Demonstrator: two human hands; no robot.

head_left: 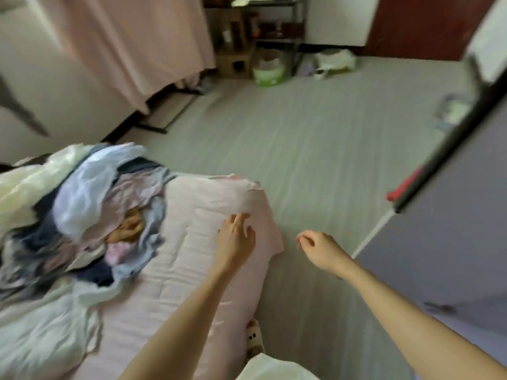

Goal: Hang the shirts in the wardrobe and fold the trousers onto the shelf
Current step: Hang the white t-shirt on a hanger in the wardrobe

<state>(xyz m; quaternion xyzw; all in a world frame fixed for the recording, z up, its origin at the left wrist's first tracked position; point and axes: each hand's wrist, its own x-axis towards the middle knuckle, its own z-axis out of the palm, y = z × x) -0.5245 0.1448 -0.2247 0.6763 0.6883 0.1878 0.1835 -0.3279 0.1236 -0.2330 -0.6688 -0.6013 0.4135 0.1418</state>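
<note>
Clothes pile [82, 215] sits on the bed [192, 270], left of both hands, mixed and crumpled: white, pale blue, pink, grey, navy, something tan. Frame is motion-blurred, so shirts versus trousers can't be told apart.

Left hand [236, 237] hangs over the bed's pink cover near the far corner, fingers loosely curled, holding nothing; contact with the cover unclear. Right hand [318, 250] is over the floor [329, 160], just off the bed edge, fingers loosely bent, also holding nothing.

Step in hand looks like reaching for the next garment. Best move: swing left to the pile, lift one top piece by collar or waistband, shake it free so nothing drags along.

Around: grey panel [452, 242] on the right, probably the wardrobe door, with a red thing [406, 185] at its edge. Pink curtain [137, 50] far left, rack [260, 37] behind, green tub [269, 72] and bag [334, 61] on the floor. Slipper [253, 335] beside the bed. Floor path between bed and panel looks open.
</note>
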